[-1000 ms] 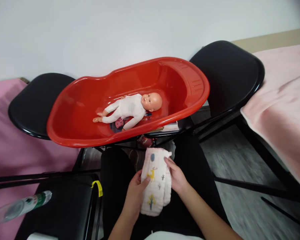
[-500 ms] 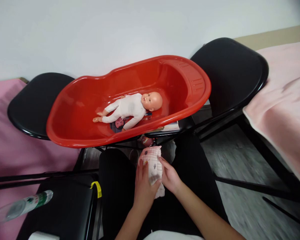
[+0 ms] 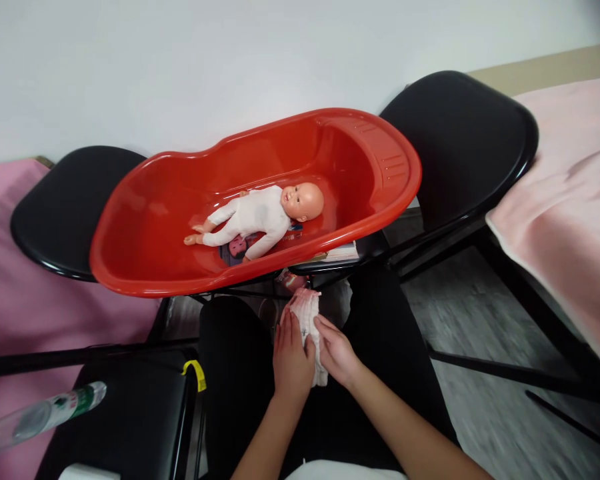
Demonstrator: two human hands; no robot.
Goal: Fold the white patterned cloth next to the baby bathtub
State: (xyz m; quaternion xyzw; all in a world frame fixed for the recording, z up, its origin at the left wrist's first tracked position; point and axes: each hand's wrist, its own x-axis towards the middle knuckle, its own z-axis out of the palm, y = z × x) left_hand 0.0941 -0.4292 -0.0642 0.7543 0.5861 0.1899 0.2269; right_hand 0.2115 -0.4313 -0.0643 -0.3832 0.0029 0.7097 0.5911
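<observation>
My left hand and my right hand press together around a folded pale pink cloth, which stands on edge on my lap between the palms. Only its upper end and a strip between the hands show. Just beyond the hands, a red plastic baby tub rests across black chairs. A baby doll in a white suit lies on its back inside the tub, head to the right.
Black chair seats stand at left and right under the tub. A clear plastic bottle lies at lower left. Pink bedding fills the right side, and pink fabric the left. A yellow tag hangs on a black chair.
The cloth was lying flat and wide between my hands; I have folded it narrower and my hands have closed in around it.
</observation>
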